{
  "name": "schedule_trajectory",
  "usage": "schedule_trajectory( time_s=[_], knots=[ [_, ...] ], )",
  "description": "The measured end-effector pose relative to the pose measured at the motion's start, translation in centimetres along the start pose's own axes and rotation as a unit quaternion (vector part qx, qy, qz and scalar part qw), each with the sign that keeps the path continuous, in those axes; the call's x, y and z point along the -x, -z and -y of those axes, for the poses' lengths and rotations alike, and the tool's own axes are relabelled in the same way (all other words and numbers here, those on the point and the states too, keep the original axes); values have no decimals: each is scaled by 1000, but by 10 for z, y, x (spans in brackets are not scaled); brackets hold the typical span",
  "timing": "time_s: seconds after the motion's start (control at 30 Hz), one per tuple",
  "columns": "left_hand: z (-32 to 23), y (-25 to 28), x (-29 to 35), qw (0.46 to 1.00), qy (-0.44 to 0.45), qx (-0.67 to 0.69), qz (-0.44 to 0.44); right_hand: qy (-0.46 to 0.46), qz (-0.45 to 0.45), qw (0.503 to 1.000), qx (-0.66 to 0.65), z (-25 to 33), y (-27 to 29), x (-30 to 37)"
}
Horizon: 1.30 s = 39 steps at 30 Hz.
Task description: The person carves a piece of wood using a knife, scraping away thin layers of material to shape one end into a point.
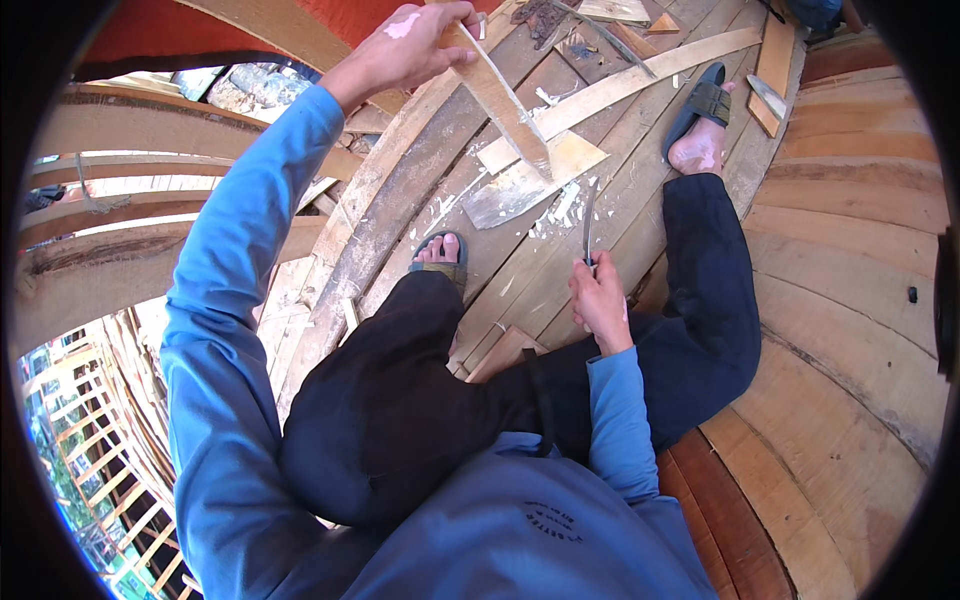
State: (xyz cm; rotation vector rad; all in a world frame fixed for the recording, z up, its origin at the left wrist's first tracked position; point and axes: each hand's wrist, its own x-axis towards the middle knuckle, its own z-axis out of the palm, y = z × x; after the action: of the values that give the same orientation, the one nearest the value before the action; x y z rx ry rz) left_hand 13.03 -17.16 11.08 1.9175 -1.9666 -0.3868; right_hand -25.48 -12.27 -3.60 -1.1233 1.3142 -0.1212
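My left hand (405, 50) grips the top end of a slim wooden strip (505, 105) that stands tilted, its lower end resting on a light wooden block (548, 165) on the planked floor. My right hand (600, 300) holds a narrow metal blade (588, 222), a knife or chisel, pointing up toward the block and not touching the strip. White shavings (555, 212) lie scattered around the block. Both sleeves are blue. My sandalled left foot (440, 255) sits just left of the blade.
My right foot in a dark sandal (700, 120) rests further up on the curved planks (850, 230). Offcuts and a long pale batten (640, 80) lie at the top. Open timber ribs (110, 240) and a drop to the ground are at left.
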Motion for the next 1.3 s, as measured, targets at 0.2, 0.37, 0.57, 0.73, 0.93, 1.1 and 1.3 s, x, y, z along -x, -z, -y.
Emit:
schedule_trajectory(
  time_s=[0.2, 0.37, 0.57, 0.73, 0.93, 1.1, 1.3],
  knots=[
    [-9, -27, -79, 988, 38, 131, -68, 58, 4, 998, -20, 21, 20, 1],
    [8, -61, -101, 947, 64, 293, -118, 101, 43, 992, 61, 54, 34, -16],
    [9, -57, -102, 960, 65, 263, -76, 186, 27, 961, 201, 100, 40, -46],
    [7, -55, -104, 987, 9, 119, -110, 168, 67, 957, 229, 135, 33, -42],
    [-16, -62, -102, 962, 55, 248, -104, 220, 27, 945, 242, 131, 35, -57],
    [-1, -60, -99, 965, 82, 220, -115, 266, 17, 925, 271, 127, 36, -60],
    [12, -56, -91, 978, 95, 145, -119, 192, 66, 960, 193, 140, 24, -42]
  ],
)
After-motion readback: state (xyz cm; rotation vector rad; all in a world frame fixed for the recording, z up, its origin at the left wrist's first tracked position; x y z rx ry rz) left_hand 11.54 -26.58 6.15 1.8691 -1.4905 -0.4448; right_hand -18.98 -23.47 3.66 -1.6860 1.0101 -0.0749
